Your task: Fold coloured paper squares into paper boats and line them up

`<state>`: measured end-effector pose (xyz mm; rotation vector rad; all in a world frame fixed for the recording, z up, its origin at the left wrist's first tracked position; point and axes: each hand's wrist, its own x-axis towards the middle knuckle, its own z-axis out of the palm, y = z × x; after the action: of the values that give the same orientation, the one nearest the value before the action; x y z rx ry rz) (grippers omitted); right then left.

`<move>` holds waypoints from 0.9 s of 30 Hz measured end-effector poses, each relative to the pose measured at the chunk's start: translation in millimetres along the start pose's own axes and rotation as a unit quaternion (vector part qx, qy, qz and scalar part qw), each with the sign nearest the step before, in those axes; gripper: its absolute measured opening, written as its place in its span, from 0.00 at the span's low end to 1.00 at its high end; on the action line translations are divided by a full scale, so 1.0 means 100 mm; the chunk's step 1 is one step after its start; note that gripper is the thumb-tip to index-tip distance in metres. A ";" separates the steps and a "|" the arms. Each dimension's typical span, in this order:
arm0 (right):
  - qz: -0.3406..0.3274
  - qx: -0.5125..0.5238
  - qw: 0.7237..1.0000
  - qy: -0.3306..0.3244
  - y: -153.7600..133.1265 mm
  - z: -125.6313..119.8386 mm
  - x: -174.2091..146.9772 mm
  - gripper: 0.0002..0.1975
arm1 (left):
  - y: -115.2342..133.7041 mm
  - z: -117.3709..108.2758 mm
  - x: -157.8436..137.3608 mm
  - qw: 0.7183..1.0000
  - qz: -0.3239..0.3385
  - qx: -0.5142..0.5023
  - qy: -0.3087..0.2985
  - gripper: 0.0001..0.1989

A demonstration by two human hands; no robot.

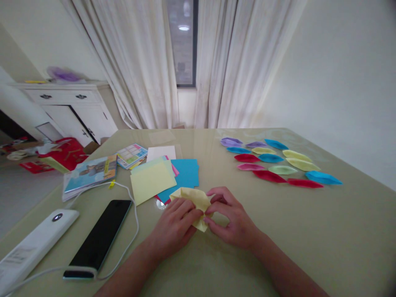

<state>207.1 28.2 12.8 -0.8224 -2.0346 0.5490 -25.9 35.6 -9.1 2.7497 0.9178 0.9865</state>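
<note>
Both hands are on a partly folded piece of yellow paper point(193, 194), held just above the table near its front. My left hand point(176, 220) grips the paper's left and lower side, its fingers lying over the front. At the right edge, my right hand point(230, 216) pinches the paper between thumb and fingertips. The fingers hide part of the folds. Just beyond lie loose square sheets: a yellow sheet point(153, 181) on top, with blue sheets point(187, 173) beneath and to the right.
Several folded paper boats point(269, 175) in mixed colours sit at the back right. On the left are a black phone point(99, 235), a white power strip point(40, 243), a white cable point(136, 222) and a book point(91, 175). Curtains point(139, 62) hang behind the table point(278, 247).
</note>
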 end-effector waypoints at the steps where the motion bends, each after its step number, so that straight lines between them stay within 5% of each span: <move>1: 0.000 -0.002 1.000 0.000 0.00 0.00 0.00 0.05 | 0.00 0.00 0.00 1.000 -0.004 0.000 0.000 0.11; 14: 0.011 0.005 1.000 -0.013 0.01 -0.03 0.02 0.17 | 0.00 -0.02 0.00 0.996 -0.062 -0.063 0.001 0.17; 27: 0.005 0.027 0.999 0.027 0.01 0.03 0.04 0.01 | -0.03 -0.01 -0.05 0.988 -0.057 -0.145 0.024 0.12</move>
<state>203.6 31.2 12.5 -0.8069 -1.9599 0.5784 -30.5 35.2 -11.8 2.4174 0.8503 1.0761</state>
